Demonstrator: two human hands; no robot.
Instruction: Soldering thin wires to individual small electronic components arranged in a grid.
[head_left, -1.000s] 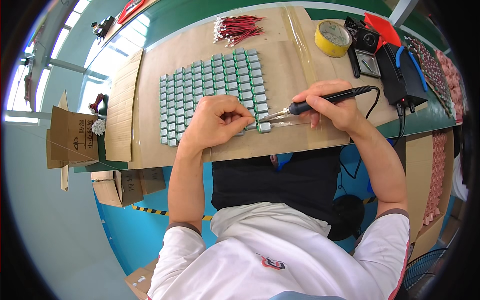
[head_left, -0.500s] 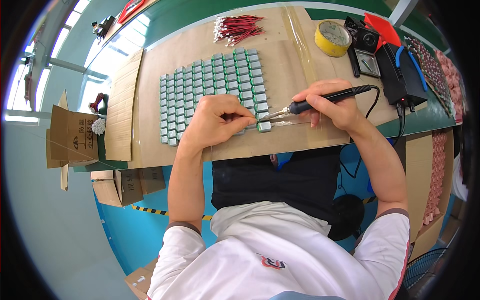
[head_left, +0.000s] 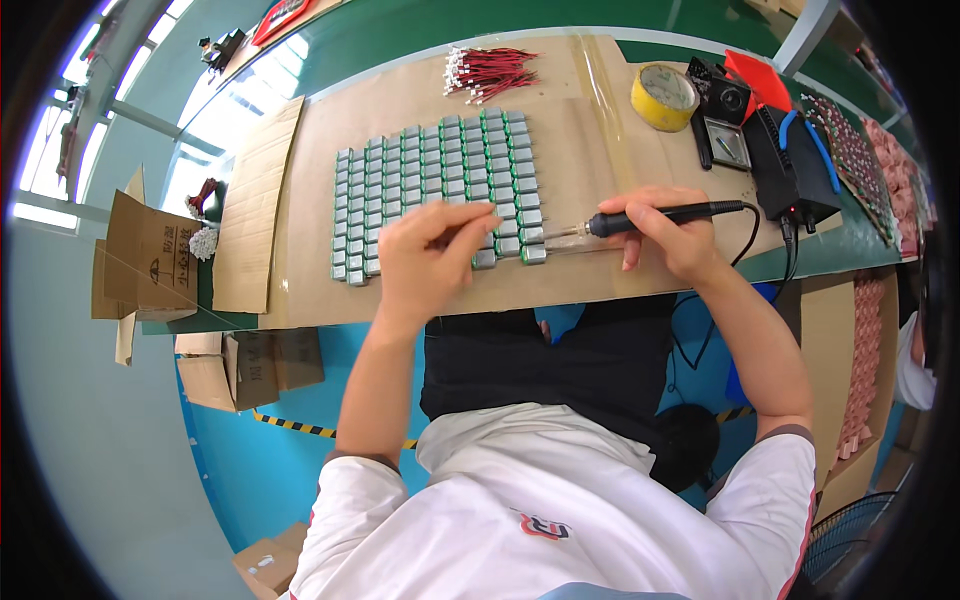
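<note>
My right hand grips a soldering iron by its black handle. Its metal tip points left, close to the near right corner of a block of grey components with green edges, set out in tight rows on brown cardboard. Over the near side of those rows is my left hand, thumb and forefinger brought together. Whatever the pinch holds, if anything, is too small to make out. Beneath the left hand, part of the near rows is hidden.
Beyond the rows lies a bundle of red and black wires with white connectors. At the right are a yellow tape roll, a black soldering station and blue-handled pliers. An open carton stands at the left.
My left hand has drawn back from the iron's tip and the corner component, its fingers now further left. The iron has shifted slightly right, and the whole view has moved a little.
</note>
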